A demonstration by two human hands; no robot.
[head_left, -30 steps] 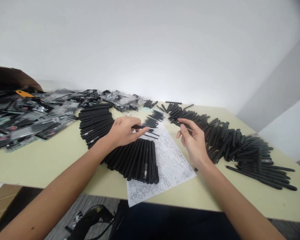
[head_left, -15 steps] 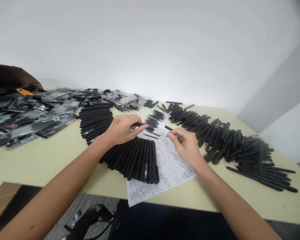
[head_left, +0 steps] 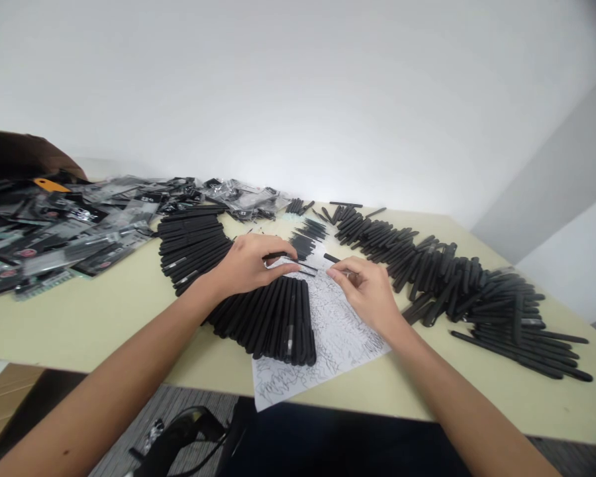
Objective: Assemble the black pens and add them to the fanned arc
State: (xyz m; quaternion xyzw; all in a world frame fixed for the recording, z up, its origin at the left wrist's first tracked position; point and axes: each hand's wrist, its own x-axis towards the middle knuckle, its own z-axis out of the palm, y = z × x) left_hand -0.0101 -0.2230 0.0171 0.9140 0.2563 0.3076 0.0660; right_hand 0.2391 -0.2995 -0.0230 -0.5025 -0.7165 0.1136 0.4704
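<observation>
- Pinching a black barrel (head_left: 332, 258) between thumb and fingers, the right hand (head_left: 367, 283) is pointing its end toward the left hand (head_left: 244, 263).
- Curling around a slim dark piece (head_left: 277, 255), the left hand is showing thumb and index finger parted at their tips; whether it is gripping firmly, one cannot tell. A light, steady pinch is probably offering both hands the best control.
- Lying below and between the hands, a scribbled sheet (head_left: 340, 315) is covering part of the table.
- Fanning out under the left forearm, a row of pens (head_left: 263, 318) is lying close; a raised wrist is likely sparing its order.
- Resting just beyond the left fingertips, thin dark rods (head_left: 302, 246) are calling for similar care.
- Spreading right of the right hand, more pens (head_left: 459, 285) are lying heaped.
</observation>
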